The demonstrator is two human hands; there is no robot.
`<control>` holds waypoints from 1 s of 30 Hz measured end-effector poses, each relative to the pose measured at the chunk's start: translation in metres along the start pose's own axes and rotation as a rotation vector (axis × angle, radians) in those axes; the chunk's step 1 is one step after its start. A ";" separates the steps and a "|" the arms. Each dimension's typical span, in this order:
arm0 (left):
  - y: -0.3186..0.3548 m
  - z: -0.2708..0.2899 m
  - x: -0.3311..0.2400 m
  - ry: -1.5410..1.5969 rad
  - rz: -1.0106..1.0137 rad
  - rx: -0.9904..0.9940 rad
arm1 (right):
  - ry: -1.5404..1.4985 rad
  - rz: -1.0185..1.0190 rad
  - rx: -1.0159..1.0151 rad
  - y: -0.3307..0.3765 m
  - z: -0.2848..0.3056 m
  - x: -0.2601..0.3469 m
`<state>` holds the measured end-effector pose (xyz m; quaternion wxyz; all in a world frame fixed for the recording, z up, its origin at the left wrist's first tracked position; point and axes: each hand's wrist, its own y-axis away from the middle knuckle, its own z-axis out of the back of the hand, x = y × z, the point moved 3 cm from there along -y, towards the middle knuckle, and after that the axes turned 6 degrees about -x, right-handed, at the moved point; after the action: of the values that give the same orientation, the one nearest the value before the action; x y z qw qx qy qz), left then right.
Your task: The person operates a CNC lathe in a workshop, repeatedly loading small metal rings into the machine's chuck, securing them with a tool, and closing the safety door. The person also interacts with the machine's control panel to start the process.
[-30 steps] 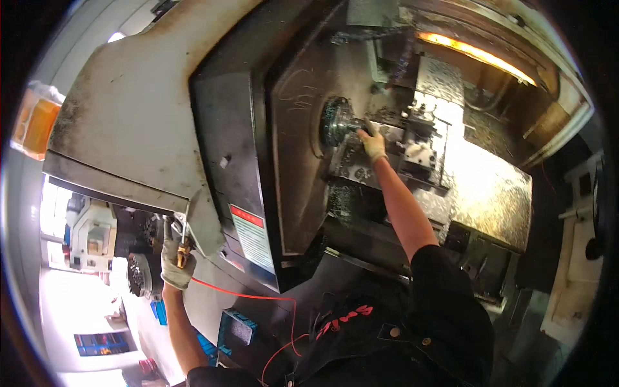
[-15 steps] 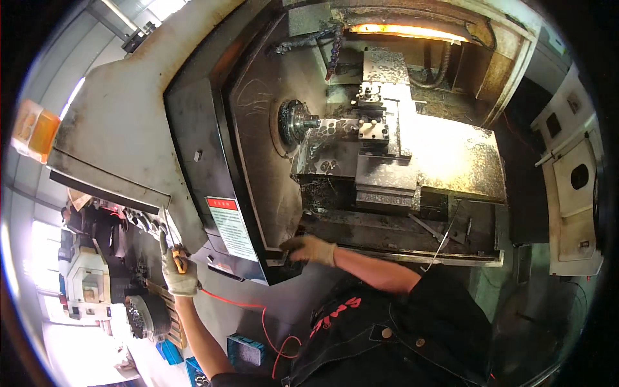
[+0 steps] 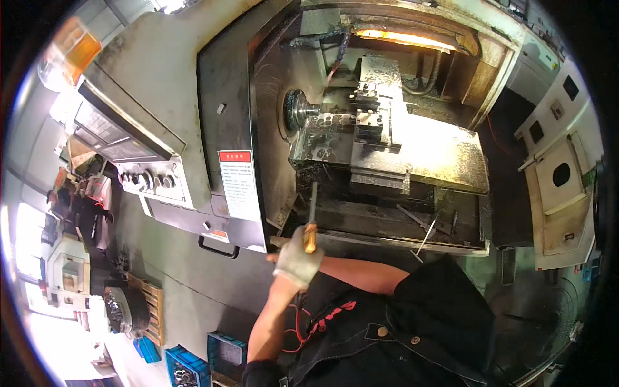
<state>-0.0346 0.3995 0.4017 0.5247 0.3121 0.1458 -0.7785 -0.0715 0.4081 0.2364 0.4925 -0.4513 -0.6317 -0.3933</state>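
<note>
My gloved left hand (image 3: 299, 261) is closed around the amber handle of a slim file-like tool (image 3: 310, 238). Its straight grey shaft points up toward the lathe's opening. Behind it, my right hand (image 3: 278, 242) is mostly covered, with only a bit of glove showing by the lower corner of the dark sliding door (image 3: 229, 129); its grip is hidden. Deeper inside, the chuck (image 3: 298, 111) carries a short round metal piece (image 3: 313, 110). To its right stands the tool post (image 3: 369, 121) on the wet, chip-covered carriage (image 3: 445, 155).
A control panel (image 3: 155, 184) with several knobs is on the machine's left. Loose rods and tools (image 3: 425, 226) lie in the chip tray. Blue crates (image 3: 187, 366) and a wooden pallet (image 3: 153, 313) sit on the floor at lower left. Another machine (image 3: 561, 193) stands at right.
My left hand has swung right with the tool, from beside the control panel to the lathe's opening, now overlapping my right hand. The view has shifted, showing more of the panel.
</note>
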 end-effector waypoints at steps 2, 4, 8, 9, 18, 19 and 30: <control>-0.020 -0.025 -0.005 -0.120 0.070 0.113 | -0.074 -0.045 0.015 0.001 0.000 -0.006; -0.035 -0.045 -0.004 -0.138 0.049 0.136 | -0.115 -0.050 0.013 0.004 -0.002 -0.006; -0.046 -0.067 -0.006 -0.178 0.032 0.141 | -0.184 -0.050 -0.029 0.016 0.004 -0.012; -0.044 -0.069 -0.007 -0.185 0.015 0.144 | -0.201 -0.054 -0.046 0.021 0.007 -0.013; 0.044 -0.048 -0.022 0.086 -0.219 -0.119 | -0.353 -0.045 -0.181 0.063 0.011 -0.020; 0.058 -0.048 -0.023 0.165 -0.277 -0.160 | -0.402 -0.043 -0.209 0.071 0.016 -0.023; 0.168 -0.060 0.159 0.770 0.117 -0.384 | 0.192 -0.020 -0.490 0.210 0.043 0.043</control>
<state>0.0974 0.2483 0.2712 0.5238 0.4841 0.4553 -0.5329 0.1136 0.5156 0.2808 0.4225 -0.5115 -0.4722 -0.5804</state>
